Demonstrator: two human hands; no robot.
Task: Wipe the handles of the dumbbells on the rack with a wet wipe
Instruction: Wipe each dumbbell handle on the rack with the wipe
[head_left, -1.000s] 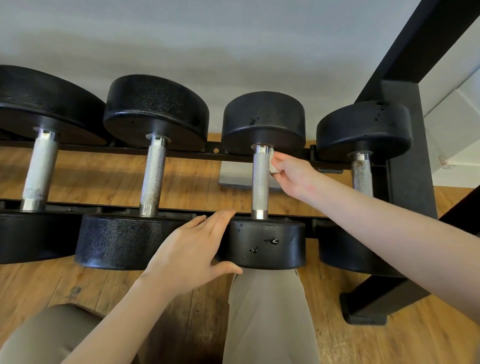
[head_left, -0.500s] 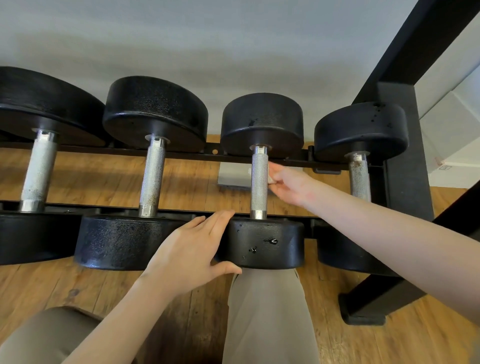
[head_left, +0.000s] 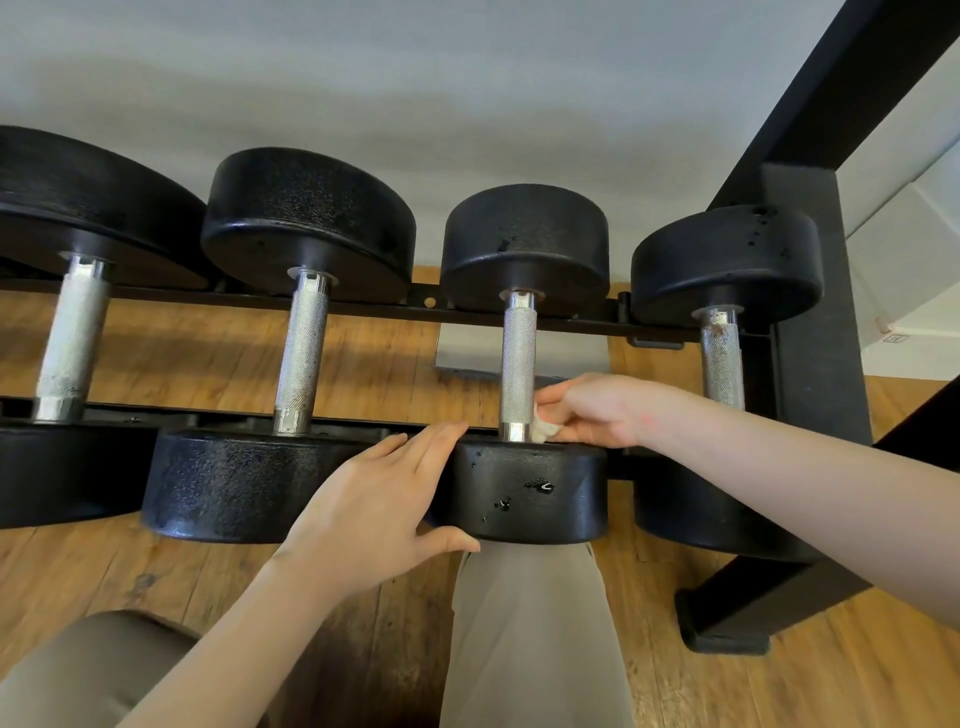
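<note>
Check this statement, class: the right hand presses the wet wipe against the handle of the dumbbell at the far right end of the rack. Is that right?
Not quite. The head view shows the right hand pressing the wet wipe against the handle of the third dumbbell, not the far right dumbbell, whose handle is untouched.

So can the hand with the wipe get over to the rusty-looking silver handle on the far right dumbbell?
Probably yes. The right hand pinching the white wet wipe sits just left of that rust-speckled knurled steel handle, with open space between and nothing blocking.
</note>
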